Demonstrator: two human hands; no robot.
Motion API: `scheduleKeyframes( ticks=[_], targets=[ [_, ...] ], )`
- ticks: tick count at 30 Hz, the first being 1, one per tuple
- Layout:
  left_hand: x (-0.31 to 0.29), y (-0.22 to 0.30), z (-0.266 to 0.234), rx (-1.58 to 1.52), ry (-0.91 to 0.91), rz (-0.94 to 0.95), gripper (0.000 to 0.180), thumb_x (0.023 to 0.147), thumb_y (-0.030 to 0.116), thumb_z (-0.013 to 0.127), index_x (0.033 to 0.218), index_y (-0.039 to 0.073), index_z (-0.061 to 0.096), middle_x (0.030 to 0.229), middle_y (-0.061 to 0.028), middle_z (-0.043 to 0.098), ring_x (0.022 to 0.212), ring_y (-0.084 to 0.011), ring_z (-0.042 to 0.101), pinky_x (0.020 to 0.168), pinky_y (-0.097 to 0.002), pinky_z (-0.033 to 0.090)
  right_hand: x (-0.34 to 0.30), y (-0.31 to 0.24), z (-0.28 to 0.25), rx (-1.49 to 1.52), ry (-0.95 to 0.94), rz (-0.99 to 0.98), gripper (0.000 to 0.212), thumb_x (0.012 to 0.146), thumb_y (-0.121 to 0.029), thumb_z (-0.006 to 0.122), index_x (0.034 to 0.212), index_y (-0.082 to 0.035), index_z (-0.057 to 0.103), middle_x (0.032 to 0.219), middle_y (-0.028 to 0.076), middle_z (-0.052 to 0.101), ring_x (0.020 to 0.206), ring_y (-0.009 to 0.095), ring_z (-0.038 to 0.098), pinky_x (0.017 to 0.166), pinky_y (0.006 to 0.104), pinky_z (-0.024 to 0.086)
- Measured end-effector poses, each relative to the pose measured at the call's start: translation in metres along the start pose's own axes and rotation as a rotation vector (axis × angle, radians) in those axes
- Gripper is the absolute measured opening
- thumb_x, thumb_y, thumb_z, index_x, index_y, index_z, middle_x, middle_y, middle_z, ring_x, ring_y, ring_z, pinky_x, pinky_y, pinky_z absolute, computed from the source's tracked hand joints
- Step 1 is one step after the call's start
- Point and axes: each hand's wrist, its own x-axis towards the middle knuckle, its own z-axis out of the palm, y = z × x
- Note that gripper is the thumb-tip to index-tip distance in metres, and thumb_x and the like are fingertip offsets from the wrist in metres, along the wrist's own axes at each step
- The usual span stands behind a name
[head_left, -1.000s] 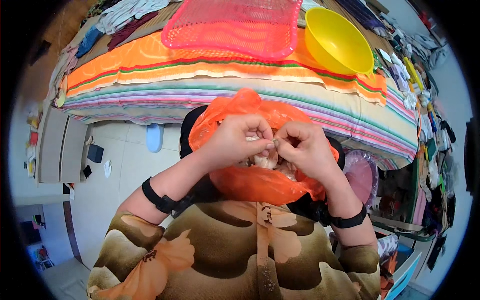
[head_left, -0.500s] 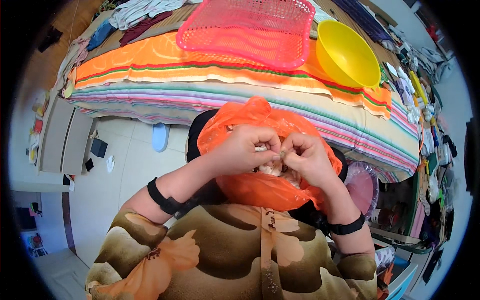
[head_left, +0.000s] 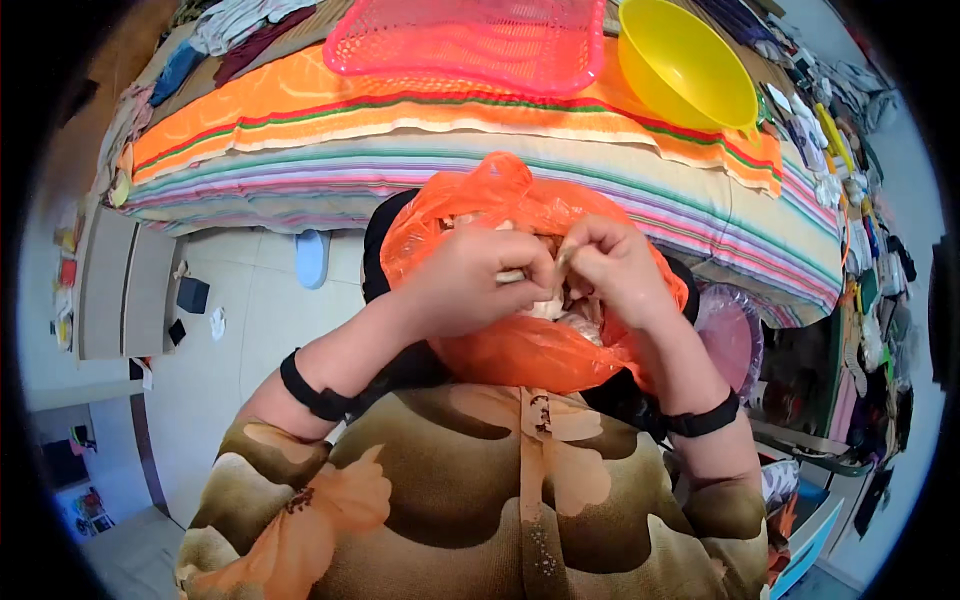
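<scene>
An orange plastic bag (head_left: 515, 352) lies open on my lap, holding whitish, papery bulbs that look like garlic (head_left: 585, 322). Over its mouth, my left hand (head_left: 470, 268) is curled closed around a pale garlic clove (head_left: 511, 276), which shows between the fingers. Close beside it, my right hand (head_left: 618, 272) pinches a thin pale strip of skin (head_left: 563, 262) between thumb and forefinger. The fingertips of the two hands are a little apart. My fingers hide part of what they hold.
Beyond the bag, a bed with a striped cover (head_left: 300, 190) carries an orange towel (head_left: 230, 125), a pink plastic basket (head_left: 460, 75) and a yellow basin (head_left: 690, 75). A lined pink bin (head_left: 725, 340) stands to the right. A blue slipper (head_left: 311, 260) lies on the floor.
My hands have drawn slightly apart, the right one lifting a strip away from the left. The bed, basket and basin sit higher in the view as my head has tilted.
</scene>
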Motion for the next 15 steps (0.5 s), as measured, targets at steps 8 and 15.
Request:
scheduleKeyframes(
  ticks=[8, 15],
  targets=[
    [-0.003, -0.007, -0.004, -0.158, -0.013, -0.173, 0.008, 0.086, 0.002, 0.064, 0.084, 0.003, 0.056, 0.085, -0.0019, 0.061, 0.078, -0.0077, 0.057, 0.068, -0.0242, 0.048, -0.008, -0.004, -0.008, 0.093, 0.066, -0.01, 0.005, 0.089, -0.007, 0.057, 0.088, -0.002, 0.058, 0.07, 0.001, 0.058, 0.057, 0.007, 0.053, 0.053, 0.0214, 0.045],
    [0.004, -0.003, 0.003, -0.276, 0.005, -0.32, 0.012, 0.084, 0.005, 0.067, 0.091, 0.003, 0.058, 0.08, -0.0002, 0.061, 0.071, -0.0054, 0.059, 0.061, -0.0219, 0.049, 0.0, 0.005, -0.004, 0.142, 0.051, 0.086, 0.007, 0.088, -0.008, 0.059, 0.088, -0.002, 0.058, 0.067, 0.003, 0.058, 0.055, 0.009, 0.054, 0.053, 0.0223, 0.046]
  ],
)
